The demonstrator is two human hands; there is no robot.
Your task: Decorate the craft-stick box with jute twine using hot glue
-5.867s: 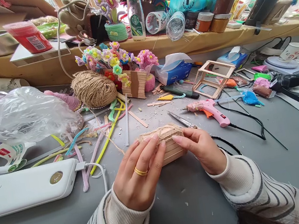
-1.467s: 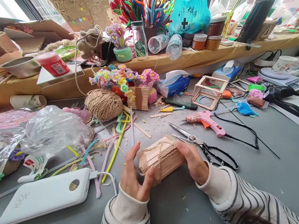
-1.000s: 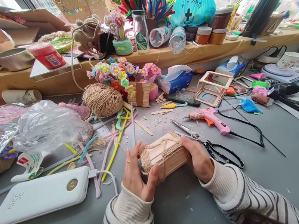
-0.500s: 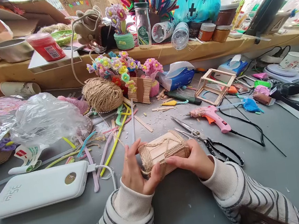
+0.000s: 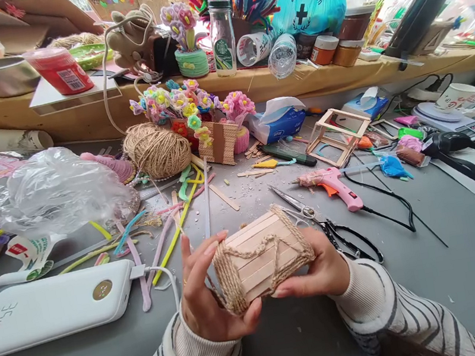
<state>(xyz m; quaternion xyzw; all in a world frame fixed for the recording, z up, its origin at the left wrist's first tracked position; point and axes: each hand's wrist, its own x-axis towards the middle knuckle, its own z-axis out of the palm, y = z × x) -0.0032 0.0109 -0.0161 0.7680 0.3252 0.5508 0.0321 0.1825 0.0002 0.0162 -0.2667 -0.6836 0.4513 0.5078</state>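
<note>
Between both hands is a small box of pale craft sticks (image 5: 256,271), held tilted above the table. Twine (image 5: 230,281) wraps its two ends, and a loose zigzag of it crosses the stick face turned toward me. My left hand (image 5: 207,300) grips the left end, thumb at the lower edge and fingers behind. My right hand (image 5: 319,267) holds the right end with its thumb along the lower edge. A strand of twine runs up from my left fingers toward the twine ball (image 5: 157,150). The box's far side is hidden.
Scissors (image 5: 310,213) and a pink glue gun (image 5: 333,184) with a black cord lie right of the box. A white power bank (image 5: 59,305) with a cable lies left. Pipe cleaners (image 5: 179,226), a stick frame (image 5: 339,135) and a tissue pack (image 5: 280,120) lie farther back.
The box has come up closer to me and turned, so its stick face with the zigzag twine shows more fully. Both hands still hold it; the view has shifted slightly.
</note>
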